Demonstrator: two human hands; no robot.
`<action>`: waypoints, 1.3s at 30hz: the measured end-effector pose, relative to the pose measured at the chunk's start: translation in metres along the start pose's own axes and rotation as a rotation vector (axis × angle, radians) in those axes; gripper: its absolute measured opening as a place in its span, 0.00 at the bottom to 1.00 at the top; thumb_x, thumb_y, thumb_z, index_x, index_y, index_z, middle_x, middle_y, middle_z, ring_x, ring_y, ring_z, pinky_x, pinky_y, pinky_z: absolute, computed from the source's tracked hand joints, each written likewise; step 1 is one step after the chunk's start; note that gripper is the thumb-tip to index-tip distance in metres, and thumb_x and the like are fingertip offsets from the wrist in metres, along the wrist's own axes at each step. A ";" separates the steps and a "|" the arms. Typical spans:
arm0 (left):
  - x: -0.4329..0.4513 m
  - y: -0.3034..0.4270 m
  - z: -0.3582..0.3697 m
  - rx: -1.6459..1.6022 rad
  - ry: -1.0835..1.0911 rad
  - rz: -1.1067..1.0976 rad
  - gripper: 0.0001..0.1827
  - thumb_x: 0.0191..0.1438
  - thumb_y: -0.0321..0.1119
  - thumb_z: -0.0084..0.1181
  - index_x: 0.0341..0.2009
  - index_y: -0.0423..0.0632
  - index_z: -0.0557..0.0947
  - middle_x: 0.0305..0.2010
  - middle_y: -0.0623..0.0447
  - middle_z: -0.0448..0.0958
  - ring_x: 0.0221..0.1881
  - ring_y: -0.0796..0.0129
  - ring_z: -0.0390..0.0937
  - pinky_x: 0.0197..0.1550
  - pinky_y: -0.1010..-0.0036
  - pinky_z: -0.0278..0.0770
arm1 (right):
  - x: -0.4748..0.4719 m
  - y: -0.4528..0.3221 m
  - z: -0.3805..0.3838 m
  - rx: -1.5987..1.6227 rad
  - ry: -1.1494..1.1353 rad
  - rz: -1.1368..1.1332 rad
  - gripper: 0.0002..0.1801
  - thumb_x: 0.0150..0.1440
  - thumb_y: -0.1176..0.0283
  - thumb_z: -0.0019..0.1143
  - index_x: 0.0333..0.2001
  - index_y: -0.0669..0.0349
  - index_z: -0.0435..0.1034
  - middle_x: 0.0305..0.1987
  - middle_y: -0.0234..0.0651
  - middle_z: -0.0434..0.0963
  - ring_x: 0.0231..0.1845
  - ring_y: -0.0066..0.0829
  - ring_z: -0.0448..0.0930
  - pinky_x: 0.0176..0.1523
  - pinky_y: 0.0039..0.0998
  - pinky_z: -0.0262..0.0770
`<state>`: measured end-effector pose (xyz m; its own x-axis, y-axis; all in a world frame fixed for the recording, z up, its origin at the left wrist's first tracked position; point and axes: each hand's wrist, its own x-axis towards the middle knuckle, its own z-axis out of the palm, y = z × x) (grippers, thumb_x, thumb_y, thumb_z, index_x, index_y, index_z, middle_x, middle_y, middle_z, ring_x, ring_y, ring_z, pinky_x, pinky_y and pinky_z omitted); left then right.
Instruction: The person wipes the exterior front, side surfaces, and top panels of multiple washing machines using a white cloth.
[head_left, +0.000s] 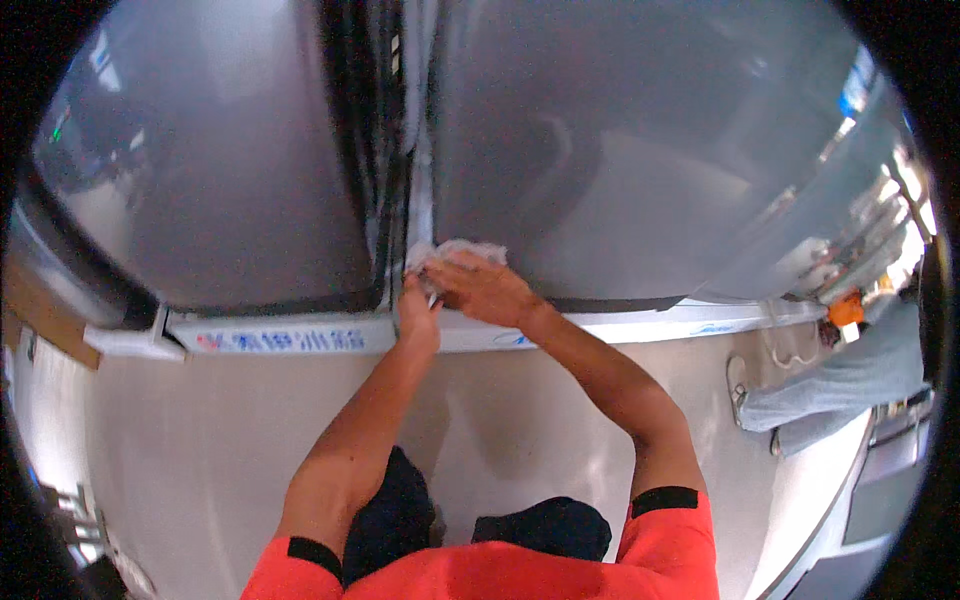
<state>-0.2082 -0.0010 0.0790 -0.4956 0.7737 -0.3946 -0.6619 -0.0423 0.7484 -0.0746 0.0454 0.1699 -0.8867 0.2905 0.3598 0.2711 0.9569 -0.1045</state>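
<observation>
My right hand presses a crumpled whitish cloth or wipe against the lower edge of a large glossy dark panel, which looks like an appliance door. Close beside it, my left hand is at the bottom of the seam between this panel and a second dark glossy panel. Its fingers reach the near side of the cloth, but what they hold is hidden. A light metal strip runs along the seam above both hands.
Below the panels runs a white ledge bearing printed writing. At the right stands a person in light blue trousers, near an orange object and a pale looped cord. A brown board is at the far left.
</observation>
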 end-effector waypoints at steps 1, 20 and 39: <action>-0.005 0.000 0.006 0.003 -0.047 0.000 0.26 0.58 0.59 0.37 0.53 0.57 0.69 0.52 0.57 0.70 0.51 0.68 0.67 0.53 0.65 0.62 | -0.006 0.002 -0.012 -0.366 0.077 -0.184 0.20 0.54 0.60 0.47 0.50 0.50 0.69 0.62 0.23 0.63 0.69 0.24 0.51 0.67 0.37 0.42; -0.039 0.007 0.025 0.285 -0.263 0.067 0.32 0.59 0.60 0.31 0.66 0.67 0.51 0.70 0.64 0.46 0.69 0.71 0.44 0.63 0.58 0.43 | -0.036 0.069 -0.325 -0.530 1.490 0.501 0.26 0.54 0.72 0.44 0.58 0.55 0.62 0.63 0.46 0.60 0.65 0.51 0.55 0.67 0.42 0.44; -0.059 0.025 0.033 0.177 -0.341 -0.053 0.38 0.58 0.63 0.32 0.67 0.63 0.44 0.72 0.60 0.39 0.71 0.69 0.34 0.67 0.56 0.38 | -0.049 0.094 -0.376 -0.940 1.333 0.457 0.20 0.57 0.66 0.41 0.55 0.43 0.65 0.60 0.39 0.65 0.64 0.41 0.61 0.62 0.49 0.49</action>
<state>-0.1768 -0.0267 0.1383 -0.2281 0.9390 -0.2574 -0.5593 0.0900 0.8241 0.1350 0.1193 0.4910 0.0978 -0.1531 0.9834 0.9442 0.3265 -0.0431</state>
